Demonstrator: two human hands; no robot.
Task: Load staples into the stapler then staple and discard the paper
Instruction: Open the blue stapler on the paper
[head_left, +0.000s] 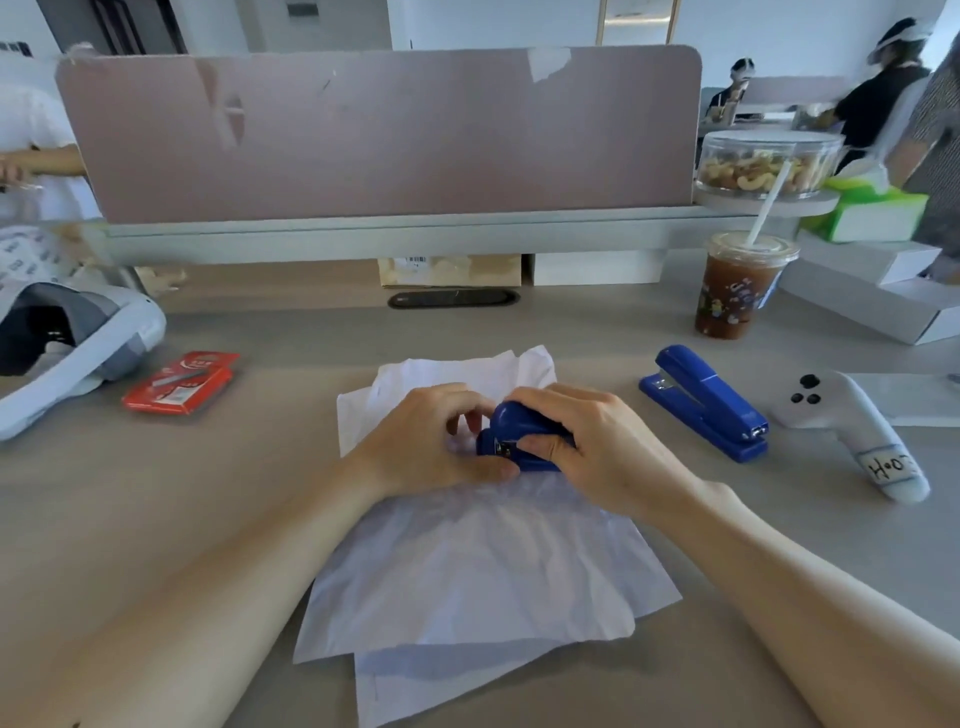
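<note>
Gripping a rounded, glossy blue stapler (519, 422), the right hand (597, 441) curls over it; the left hand (421, 441) pinches its front end, over creased white paper (467, 566).

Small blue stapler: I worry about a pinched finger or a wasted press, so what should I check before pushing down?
1. Grip: the right hand grips the small blue stapler: ok.
2. Stapler sits over the paper: ok.
3. Paper edge inside the stapler's mouth: cannot tell, the hands hide it.
4. Thumb of the left hand clear of the mouth: not ok, it lies right at the front end.
5. Staples loaded: cannot tell.
6. The drink cup stands apart from the paper: ok.
</note>
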